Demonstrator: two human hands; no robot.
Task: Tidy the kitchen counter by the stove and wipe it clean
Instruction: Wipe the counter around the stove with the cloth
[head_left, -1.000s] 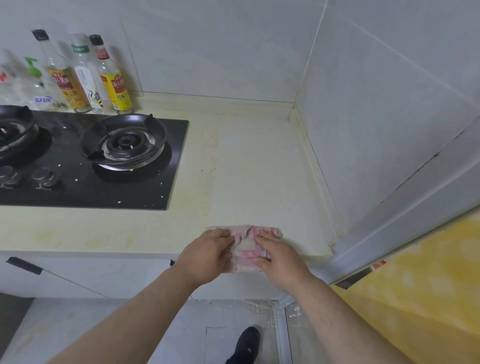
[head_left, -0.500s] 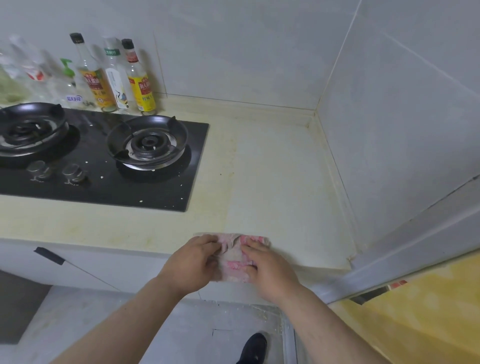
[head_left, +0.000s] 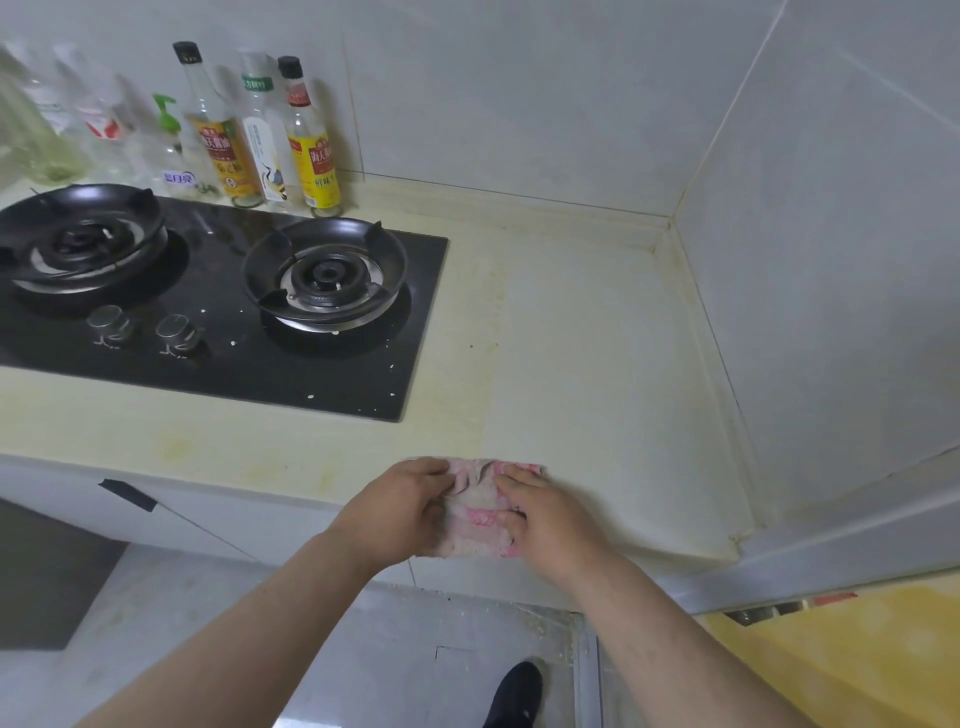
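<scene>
Cloth (head_left: 480, 514), pink and white and folded into a small pad, lies on the near edge of the pale tabletop (head_left: 597, 364), to the right of the black stove (head_left: 234, 364). Its far edge rests flat on the tabletop, and its near part hangs over the front lip. The visible strip is creased, and its long axis seems to run left to right along the tabletop edge. Both ends are hidden under the hands, so its full length cannot be told.

The left hand (head_left: 400, 512) grips the cloth's left end with its fingers (head_left: 436, 470) curled onto the fabric. The right hand (head_left: 545, 519) holds the right end, its fingers (head_left: 511, 475) bent with the tips pressed into the cloth.

White specks dot the stove's glass around the right burner (head_left: 324, 273) and the two knobs (head_left: 174, 332). Several bottles (head_left: 311, 140) stand against the far wall behind the stove. A dark shoe (head_left: 514, 693) shows on the floor below.
</scene>
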